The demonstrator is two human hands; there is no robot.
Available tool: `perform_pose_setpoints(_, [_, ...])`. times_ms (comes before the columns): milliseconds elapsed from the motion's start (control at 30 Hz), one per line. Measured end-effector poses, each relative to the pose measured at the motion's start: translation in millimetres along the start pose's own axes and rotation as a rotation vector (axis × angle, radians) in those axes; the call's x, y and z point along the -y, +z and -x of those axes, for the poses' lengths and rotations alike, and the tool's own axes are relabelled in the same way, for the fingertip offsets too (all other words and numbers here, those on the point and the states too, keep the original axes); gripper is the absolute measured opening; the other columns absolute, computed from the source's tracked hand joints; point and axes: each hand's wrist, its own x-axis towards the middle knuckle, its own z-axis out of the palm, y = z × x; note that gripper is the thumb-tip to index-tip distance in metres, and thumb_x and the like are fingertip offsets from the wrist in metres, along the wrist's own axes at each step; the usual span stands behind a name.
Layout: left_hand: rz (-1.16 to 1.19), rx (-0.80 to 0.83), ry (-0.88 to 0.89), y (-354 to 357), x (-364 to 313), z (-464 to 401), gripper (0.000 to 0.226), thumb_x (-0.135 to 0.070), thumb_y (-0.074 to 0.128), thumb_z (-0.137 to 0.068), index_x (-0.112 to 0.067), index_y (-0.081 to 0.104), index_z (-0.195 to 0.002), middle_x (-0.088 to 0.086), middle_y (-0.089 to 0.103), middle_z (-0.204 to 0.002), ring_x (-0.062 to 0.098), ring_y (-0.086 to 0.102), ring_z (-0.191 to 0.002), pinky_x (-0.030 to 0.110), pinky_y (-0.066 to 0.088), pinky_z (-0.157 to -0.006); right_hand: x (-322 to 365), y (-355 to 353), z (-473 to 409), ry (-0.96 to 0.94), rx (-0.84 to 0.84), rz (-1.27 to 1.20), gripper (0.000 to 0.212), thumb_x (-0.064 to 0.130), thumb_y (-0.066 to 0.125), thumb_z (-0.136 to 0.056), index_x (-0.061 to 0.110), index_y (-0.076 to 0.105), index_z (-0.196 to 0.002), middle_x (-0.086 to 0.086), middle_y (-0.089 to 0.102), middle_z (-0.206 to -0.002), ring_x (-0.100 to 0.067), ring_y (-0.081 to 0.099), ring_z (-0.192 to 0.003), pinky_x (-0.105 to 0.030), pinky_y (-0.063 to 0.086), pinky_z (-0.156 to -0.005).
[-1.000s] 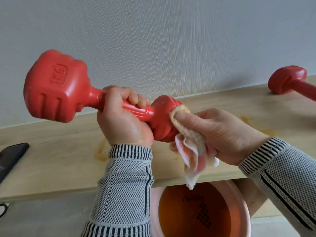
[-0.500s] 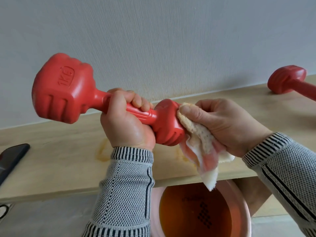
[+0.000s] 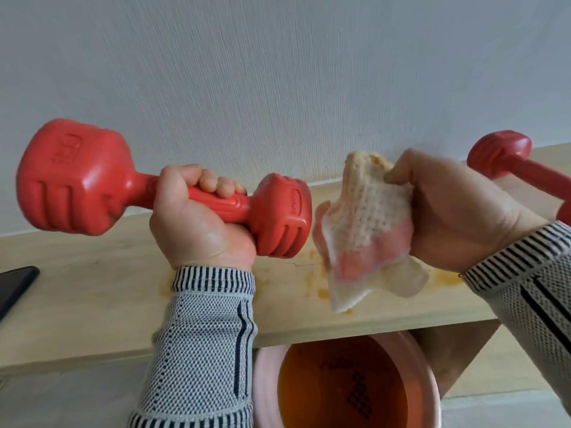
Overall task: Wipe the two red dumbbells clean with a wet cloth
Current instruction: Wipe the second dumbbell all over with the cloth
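Red dumbbell (image 3: pixel 160 193) gripped mid-clean in left hand (image 3: pixel 200 220); right hand (image 3: pixel 448 211) clutches cloth (image 3: pixel 367 230), just apart. Second dumbbell (image 3: pixel 506 162) likely awaits on shelf (image 3: pixel 92 298).

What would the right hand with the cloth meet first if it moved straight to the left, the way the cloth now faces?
Most likely the near head of the held dumbbell. The cloth in the right hand hangs just beside it, apart; depth is unclear.

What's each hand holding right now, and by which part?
Left hand grips the raised dumbbell by its handle. Right hand pinches the cloth by its upper edge, apart from the dumbbell.
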Motion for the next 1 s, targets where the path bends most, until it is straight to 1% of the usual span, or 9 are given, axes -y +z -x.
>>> perform_pose_setpoints(67, [-0.016,0.001,-0.009,0,2,1,0.028,-0.008,0.047,-0.083,-0.019,0.037,-0.06,-0.006,0.038,-0.052,0.013,0.037,-0.045,0.024,0.039,-0.051,2,-5,2,-0.05,-0.039,0.152,0.039,0.011,0.057,-0.07,-0.003,0.061,-0.106,-0.026,0.064,-0.112,-0.038,0.066,-0.103,-0.043,0.055,-0.087])
perform_pose_setpoints(200, [-0.038,-0.001,-0.016,0,8,4,0.027,-0.007,0.047,-0.083,-0.018,0.039,-0.06,-0.005,0.039,-0.053,0.014,0.038,-0.045,0.025,0.038,-0.053,8,-8,10,-0.222,-0.145,0.602,0.017,0.024,0.08,-0.066,0.014,0.066,-0.066,-0.013,0.066,-0.073,-0.029,0.063,-0.069,-0.041,0.048,-0.067])
perform_pose_setpoints(333, [-0.046,-0.003,-0.034,2,14,7,0.027,-0.007,0.047,-0.083,-0.018,0.038,-0.06,-0.005,0.039,-0.053,0.014,0.038,-0.045,0.027,0.037,-0.056,4,-14,14,-0.35,-0.323,1.148,0.025,0.035,0.072,-0.08,0.013,0.07,-0.069,-0.015,0.067,-0.065,-0.017,0.058,-0.051,-0.028,0.046,-0.047])
perform_pose_setpoints(467, [-0.049,0.001,-0.05,5,21,11,0.026,-0.006,0.047,-0.083,-0.018,0.038,-0.061,-0.005,0.039,-0.053,0.014,0.038,-0.045,0.028,0.037,-0.057,-6,-25,6,-0.289,-0.461,1.129,0.037,0.037,0.062,-0.089,0.004,0.064,-0.072,-0.012,0.062,-0.056,-0.022,0.057,-0.044,-0.032,0.046,-0.044])
perform_pose_setpoints(567, [-0.056,0.004,-0.051,8,27,15,0.027,-0.005,0.048,-0.083,-0.018,0.039,-0.06,-0.005,0.039,-0.052,0.013,0.038,-0.044,0.027,0.037,-0.055,-8,-30,4,-0.142,-0.486,0.817,0.048,0.038,0.054,-0.095,-0.004,0.063,-0.073,-0.026,0.061,-0.067,-0.042,0.053,-0.057,-0.049,0.045,-0.057])
perform_pose_setpoints(733, [-0.091,0.019,-0.034,10,36,19,0.03,-0.003,0.048,-0.082,-0.017,0.04,-0.057,-0.004,0.039,-0.052,0.014,0.039,-0.044,0.027,0.039,-0.053,-1,-42,2,0.046,-0.299,0.387,0.021,0.014,0.04,-0.085,0.008,0.047,-0.066,-0.014,0.041,-0.062,-0.027,0.039,-0.054,-0.033,0.035,-0.053])
perform_pose_setpoints(833, [-0.104,0.034,-0.037,10,39,19,0.032,-0.002,0.048,-0.081,-0.018,0.041,-0.054,-0.003,0.039,-0.052,0.014,0.04,-0.044,0.026,0.039,-0.053,-1,-48,7,0.015,-0.081,0.446,0.022,0.001,0.053,-0.071,-0.018,0.057,-0.083,-0.021,0.052,-0.071,-0.029,0.046,-0.059,-0.034,0.043,-0.053])
perform_pose_setpoints(900, [-0.105,0.033,-0.036,10,40,18,0.033,-0.002,0.048,-0.081,-0.017,0.041,-0.053,-0.003,0.039,-0.052,0.014,0.04,-0.043,0.025,0.039,-0.052,-4,-47,10,-0.006,-0.007,0.583,0.02,-0.005,0.064,-0.073,-0.013,0.066,-0.092,-0.018,0.06,-0.079,-0.02,0.056,-0.064,-0.03,0.05,-0.059])
perform_pose_setpoints(1000, [-0.105,0.019,-0.031,10,43,17,0.031,-0.002,0.049,-0.081,-0.017,0.04,-0.055,-0.003,0.039,-0.052,0.014,0.039,-0.043,0.026,0.039,-0.052,-8,-49,7,-0.09,-0.205,0.795,0.008,-0.001,0.07,-0.08,0.005,0.074,-0.084,-0.009,0.068,-0.077,-0.014,0.062,-0.07,-0.035,0.057,-0.08])
